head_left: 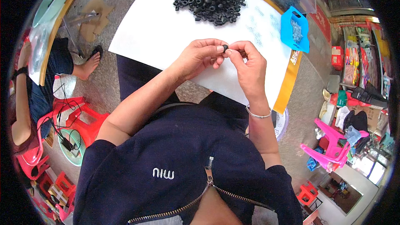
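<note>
Black and roundish, one small piece (pixel 225 48) sits pinched between left hand (pixel 200 59) and right hand (pixel 251 67), neither nearer. I can't tell its long axis.

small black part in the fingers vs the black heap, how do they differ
The small black part is a single piece; the black heap is many pieces piled together. The small black part is held in the fingers, while the black heap lies loose on the white tabletop, farther from the person. Both are black.
</note>
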Motion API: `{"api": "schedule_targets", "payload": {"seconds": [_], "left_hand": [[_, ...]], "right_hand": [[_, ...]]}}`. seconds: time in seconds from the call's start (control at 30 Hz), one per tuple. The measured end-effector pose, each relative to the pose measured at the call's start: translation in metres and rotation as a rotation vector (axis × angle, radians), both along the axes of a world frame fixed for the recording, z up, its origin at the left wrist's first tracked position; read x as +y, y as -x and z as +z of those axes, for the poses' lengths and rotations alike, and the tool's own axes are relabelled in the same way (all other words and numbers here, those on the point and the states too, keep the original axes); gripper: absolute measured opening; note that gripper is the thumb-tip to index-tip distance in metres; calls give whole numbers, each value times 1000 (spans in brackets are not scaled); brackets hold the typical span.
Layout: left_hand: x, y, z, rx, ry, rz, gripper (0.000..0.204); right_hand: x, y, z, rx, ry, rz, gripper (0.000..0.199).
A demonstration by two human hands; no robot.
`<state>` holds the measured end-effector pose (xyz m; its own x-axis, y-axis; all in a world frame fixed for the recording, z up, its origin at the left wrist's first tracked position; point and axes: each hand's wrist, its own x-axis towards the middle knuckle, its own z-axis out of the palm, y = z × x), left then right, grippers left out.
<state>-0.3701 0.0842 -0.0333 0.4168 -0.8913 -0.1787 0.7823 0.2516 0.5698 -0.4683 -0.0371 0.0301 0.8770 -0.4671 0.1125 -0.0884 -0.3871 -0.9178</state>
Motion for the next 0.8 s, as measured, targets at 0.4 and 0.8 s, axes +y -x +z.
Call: {"api": "schedule_targets", "payload": {"seconds": [0.4,0.8], "left_hand": [[3,-6,-8,44,139,-107,23],[1,-7,-11,166,201,-7,17]], "right_hand": [[-18,-9,-11,81,-615,159,7],[-50,-75,-42,-73,785,127,14]]}}
